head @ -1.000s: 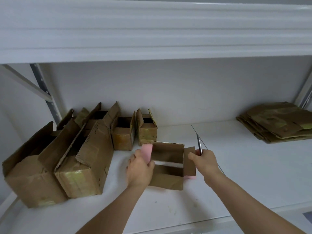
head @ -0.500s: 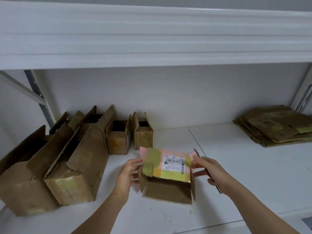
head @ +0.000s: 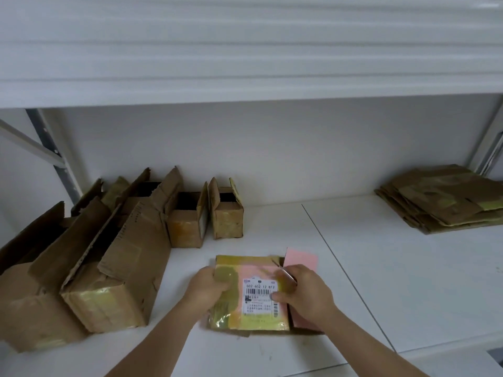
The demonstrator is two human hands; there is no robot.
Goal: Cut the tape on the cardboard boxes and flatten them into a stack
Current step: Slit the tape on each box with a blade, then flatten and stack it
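Since a moment ago the small pink box (head: pixel 250 292) has been tipped over, and it now lies on the white shelf (head: pixel 408 281) with its taped, labelled bottom facing up. Nearest the person, the left hand (head: pixel 208 291) grips the box's left edge, fingers curled over the yellowed tape. The right hand (head: pixel 304 293) rests on the box's right side, fingers closed round a thin blade (head: pixel 284 272) whose tip sits just beyond the white shipping label (head: pixel 260 296). A loose pink flap (head: pixel 302 261) sticks out past the box on its far right.

My judgement is that the step in hand is slitting the bottom tape of this box. The next move calls for running the blade along the taped seam with the left hand steadying, then pressing the box flat.

Left of the pink box, and near it, stand two large opened cartons (head: pixel 103 273). Behind it against the back wall are two smaller opened boxes (head: pixel 206 219). Far off to the right of the pink box, at the back of the shelf, lies the stack of flattened cardboard (head: pixel 443 197), well apart from everything else.
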